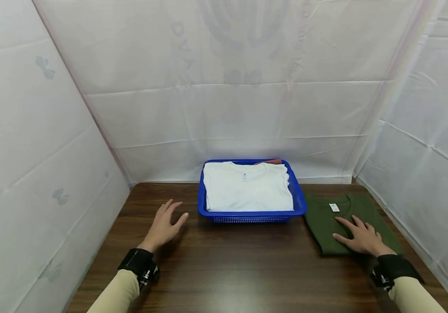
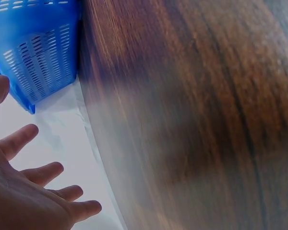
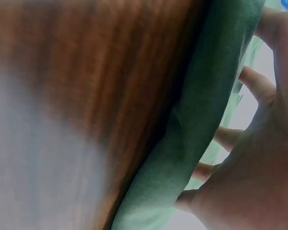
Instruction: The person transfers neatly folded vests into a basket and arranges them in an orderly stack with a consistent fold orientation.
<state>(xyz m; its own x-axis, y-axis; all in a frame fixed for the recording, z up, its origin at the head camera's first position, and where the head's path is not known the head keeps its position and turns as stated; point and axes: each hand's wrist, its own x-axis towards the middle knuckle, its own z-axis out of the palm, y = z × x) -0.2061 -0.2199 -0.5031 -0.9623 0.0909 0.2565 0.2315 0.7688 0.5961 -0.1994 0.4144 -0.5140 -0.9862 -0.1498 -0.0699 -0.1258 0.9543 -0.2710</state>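
A folded dark green T-shirt (image 1: 322,234) with a white neck label lies at the right of the table. Over it my right hand (image 1: 361,238) spreads its fingers, the fingertips resting on the cloth; in the right wrist view the green T-shirt (image 3: 201,120) shows its thick folded edge under them. My left hand (image 1: 163,226) hovers over the table left of the basket, fingers spread, holding nothing. The blue plastic basket (image 1: 251,214) stands at the back middle with a folded white T-shirt (image 1: 247,189) inside. Behind that shirt a bit of reddish cloth (image 1: 272,161) peeks out.
The dark wood table (image 1: 224,261) carries the basket and the green T-shirt. White sheeting (image 1: 224,113) hangs behind the table and along both sides. Each wrist wears a black strap (image 1: 135,263) with a small device.
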